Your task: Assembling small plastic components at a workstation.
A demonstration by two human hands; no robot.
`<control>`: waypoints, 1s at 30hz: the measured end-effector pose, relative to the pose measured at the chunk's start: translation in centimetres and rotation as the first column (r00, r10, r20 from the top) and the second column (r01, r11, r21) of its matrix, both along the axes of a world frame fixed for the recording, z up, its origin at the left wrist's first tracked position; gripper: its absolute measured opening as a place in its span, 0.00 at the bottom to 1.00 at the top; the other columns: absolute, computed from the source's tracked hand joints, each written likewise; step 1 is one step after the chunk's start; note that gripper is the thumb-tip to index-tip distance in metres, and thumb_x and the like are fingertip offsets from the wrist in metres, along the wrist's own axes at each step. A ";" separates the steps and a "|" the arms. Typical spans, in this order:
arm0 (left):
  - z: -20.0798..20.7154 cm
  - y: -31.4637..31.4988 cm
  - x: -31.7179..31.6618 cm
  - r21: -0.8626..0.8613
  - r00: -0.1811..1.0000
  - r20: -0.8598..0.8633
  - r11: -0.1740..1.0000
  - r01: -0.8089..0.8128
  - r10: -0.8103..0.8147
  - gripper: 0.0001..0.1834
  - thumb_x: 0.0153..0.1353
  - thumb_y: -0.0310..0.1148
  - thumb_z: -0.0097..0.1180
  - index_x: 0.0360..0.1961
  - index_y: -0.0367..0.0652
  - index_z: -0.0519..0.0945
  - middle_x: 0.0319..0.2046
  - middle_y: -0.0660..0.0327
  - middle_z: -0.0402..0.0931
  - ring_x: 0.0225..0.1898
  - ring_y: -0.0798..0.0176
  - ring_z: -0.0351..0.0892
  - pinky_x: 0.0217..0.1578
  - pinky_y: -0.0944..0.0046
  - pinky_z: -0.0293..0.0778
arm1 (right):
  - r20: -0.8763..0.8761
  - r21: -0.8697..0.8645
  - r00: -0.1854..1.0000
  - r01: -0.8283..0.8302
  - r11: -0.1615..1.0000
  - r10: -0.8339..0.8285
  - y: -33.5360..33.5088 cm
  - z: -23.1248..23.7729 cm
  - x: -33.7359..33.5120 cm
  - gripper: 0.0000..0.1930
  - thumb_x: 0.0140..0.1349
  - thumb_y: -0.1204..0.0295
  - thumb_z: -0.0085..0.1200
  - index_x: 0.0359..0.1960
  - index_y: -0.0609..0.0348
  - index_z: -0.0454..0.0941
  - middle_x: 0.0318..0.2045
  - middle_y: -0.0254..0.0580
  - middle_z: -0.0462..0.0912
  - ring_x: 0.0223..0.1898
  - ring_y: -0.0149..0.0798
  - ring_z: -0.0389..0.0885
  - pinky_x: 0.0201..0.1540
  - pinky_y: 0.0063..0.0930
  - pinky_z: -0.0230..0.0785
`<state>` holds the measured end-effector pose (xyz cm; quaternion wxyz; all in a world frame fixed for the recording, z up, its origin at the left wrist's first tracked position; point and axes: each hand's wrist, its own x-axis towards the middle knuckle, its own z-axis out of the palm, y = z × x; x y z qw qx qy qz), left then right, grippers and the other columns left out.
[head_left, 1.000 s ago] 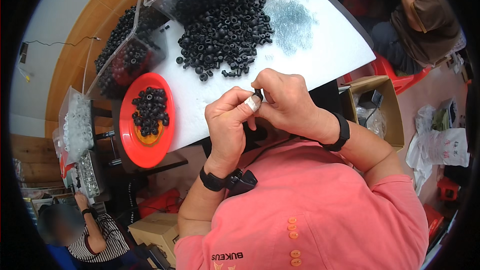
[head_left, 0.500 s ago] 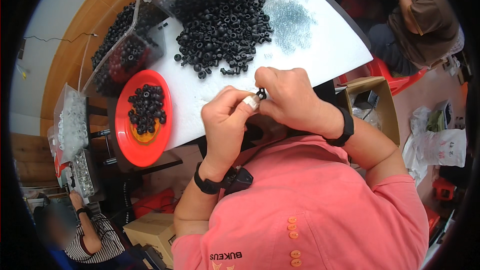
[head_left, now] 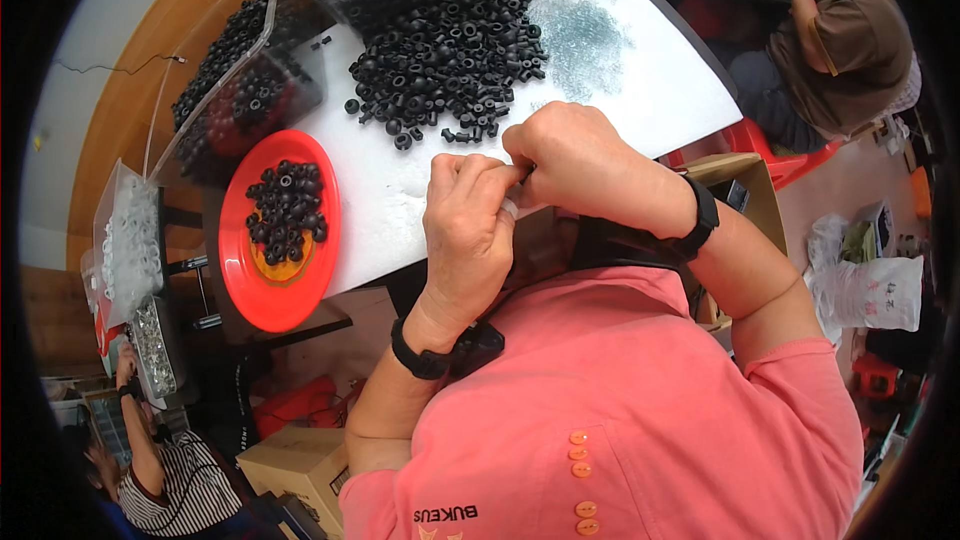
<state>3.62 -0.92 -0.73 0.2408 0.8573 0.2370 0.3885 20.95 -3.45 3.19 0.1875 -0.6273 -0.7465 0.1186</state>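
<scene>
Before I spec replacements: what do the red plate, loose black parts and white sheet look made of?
Red plate: likely plastic, smooth with slight sheen; solid-coloured rim.
Loose black parts: rubber or plastic, can't tell which; satin, faint highlights.
White sheet: maybe foam, matte; no sharp reflections.

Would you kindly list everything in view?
Parts: many, black, on sheet, plate, bins
Held part: one, dark, between hands
Bits: many, greyish, on sheet
Sheet: one, white, upper centre
Plate: one, red, left
Bins: at least two, clear, upper left
Tub: one, whitish, left
Cartons: two, brown, lower left, right
Bags: several, whitish, right
Co-workers: two, brown and striped tops, opposite sides
Shirt: one, pink, bottom
Left hand: one, bare, centre
Right hand: one, bare, centre
</scene>
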 end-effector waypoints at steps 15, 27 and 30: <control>-0.1 1.4 1.5 0.016 1.000 -0.012 1.000 -0.015 0.016 0.09 0.56 0.16 0.61 0.38 0.39 0.83 0.32 0.61 0.80 0.38 0.57 0.71 0.40 0.60 0.69 | -0.269 -0.163 0.963 -0.040 0.986 -0.006 0.2 0.3 2.2 0.07 0.51 0.77 0.57 0.31 0.67 0.83 0.24 0.56 0.82 0.28 0.54 0.82 0.33 0.42 0.72; 0.2 1.2 2.0 -0.007 1.000 -0.027 1.000 0.004 -0.005 0.10 0.55 0.15 0.61 0.38 0.37 0.83 0.31 0.60 0.78 0.36 0.57 0.70 0.39 0.60 0.69 | -0.161 -0.019 0.985 0.054 0.998 -0.056 -0.4 -0.5 2.3 0.04 0.51 0.76 0.58 0.27 0.63 0.82 0.23 0.54 0.82 0.28 0.57 0.82 0.32 0.47 0.73; 0.1 1.3 2.1 0.015 0.998 -0.064 1.000 -0.005 0.006 0.09 0.54 0.15 0.62 0.37 0.37 0.82 0.31 0.60 0.77 0.36 0.56 0.69 0.37 0.60 0.68 | -0.228 -0.045 0.973 0.018 0.999 -0.028 0.1 -0.9 3.0 0.04 0.51 0.76 0.58 0.26 0.63 0.82 0.23 0.54 0.82 0.28 0.58 0.81 0.32 0.47 0.72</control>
